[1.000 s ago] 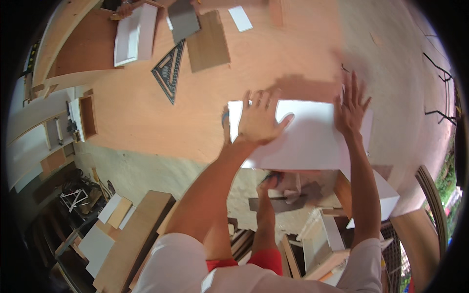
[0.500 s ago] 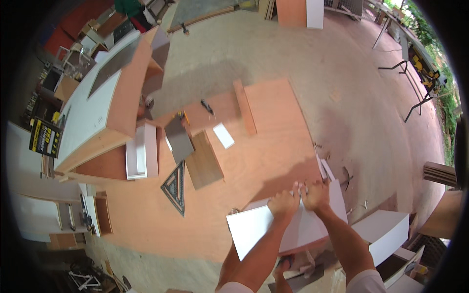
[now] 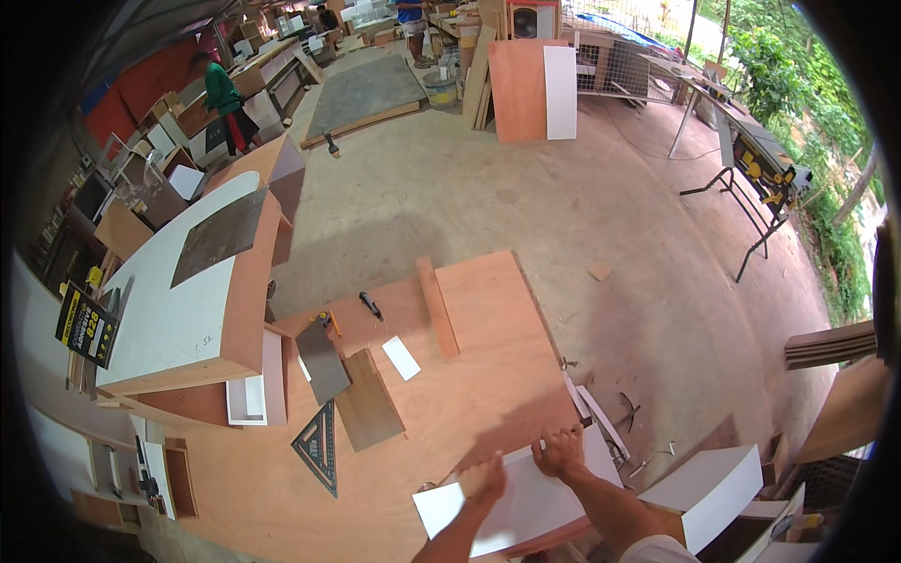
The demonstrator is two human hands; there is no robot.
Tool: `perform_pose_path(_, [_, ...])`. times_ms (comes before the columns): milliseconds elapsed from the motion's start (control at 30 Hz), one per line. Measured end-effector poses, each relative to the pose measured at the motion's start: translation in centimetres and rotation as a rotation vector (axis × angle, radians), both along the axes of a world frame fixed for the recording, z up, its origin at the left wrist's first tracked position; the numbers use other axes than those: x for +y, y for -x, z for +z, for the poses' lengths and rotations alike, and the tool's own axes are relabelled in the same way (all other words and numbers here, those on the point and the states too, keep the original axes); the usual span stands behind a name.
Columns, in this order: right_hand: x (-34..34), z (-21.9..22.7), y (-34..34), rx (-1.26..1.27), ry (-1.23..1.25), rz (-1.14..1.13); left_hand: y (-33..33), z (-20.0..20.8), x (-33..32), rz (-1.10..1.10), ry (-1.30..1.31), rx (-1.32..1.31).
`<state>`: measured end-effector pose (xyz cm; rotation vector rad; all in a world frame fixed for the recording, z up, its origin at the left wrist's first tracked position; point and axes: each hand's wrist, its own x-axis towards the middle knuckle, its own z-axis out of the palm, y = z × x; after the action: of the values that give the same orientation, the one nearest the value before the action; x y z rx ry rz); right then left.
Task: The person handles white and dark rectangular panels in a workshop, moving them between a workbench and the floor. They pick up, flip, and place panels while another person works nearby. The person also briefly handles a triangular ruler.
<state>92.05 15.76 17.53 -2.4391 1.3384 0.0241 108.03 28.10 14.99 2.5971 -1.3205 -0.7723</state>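
A white-faced panel piece (image 3: pixel 542 507) rests at the near edge of the orange plywood sheet (image 3: pixel 479 375). My left hand (image 3: pixel 483 480) is curled over its far edge, left of the middle, and is slightly blurred. Closer to the piece's right end, my right hand (image 3: pixel 560 452) is closed, with a small dark tip (image 3: pixel 587 422) showing beyond the fingers. What this hand grips is mostly hidden. To the left lie a black triangular square (image 3: pixel 317 448), a brown board (image 3: pixel 370 403), a dark grey board (image 3: pixel 323 361) and a small white rectangle (image 3: pixel 402 357).
A large white-topped cabinet (image 3: pixel 211 324) lies at the left. A narrow plywood strip (image 3: pixel 436 308) and a black hand tool (image 3: pixel 371 305) lie on the sheet. A white box (image 3: pixel 709 488) stands at my right. Farther off are a table saw (image 3: pixel 762 159) and a person in green (image 3: pixel 222 98).
The view has tilted up, showing more of the far workshop. My hands were close together on the panel piece's far edge; now they are apart, the left one farther left, the right toward the right end.
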Motion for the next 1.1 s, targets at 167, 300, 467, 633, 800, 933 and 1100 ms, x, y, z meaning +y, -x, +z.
perform_pose_path(167, [0.1, -0.7, 0.1, -0.032, 0.050, -0.013, -5.4, 0.7, 6.2, 0.016, -0.007, -0.176])
perform_pose_path(300, [0.0, 0.5, -0.3, 0.006, 0.001, 0.007, -5.7, 1.3, 8.4, 0.150, 0.096, -0.221])
perform_pose_path(467, [-0.4, 0.7, -0.4, 0.022, 0.007, 0.005, -6.1, 1.8, 7.4, 0.145, 0.128, -0.171])
perform_pose_path(633, [-0.4, 0.2, -0.6, -0.018, 0.045, 0.029, -6.8, 2.2, 7.2, 0.163, 0.082, -0.044])
perform_pose_path(800, [-0.4, 0.2, -0.8, -0.093, 0.076, 0.038, -6.9, 2.5, 7.0, 0.145, 0.037, -0.078])
perform_pose_path(933, [-0.1, -0.3, -1.1, -0.093, 0.098, 0.054, -7.2, 2.7, 7.1, 0.135, -0.026, -0.053])
perform_pose_path(1100, [-0.3, -0.4, -0.9, -0.037, 0.164, 0.072, -6.8, 3.1, 7.0, 0.118, -0.032, -0.079])
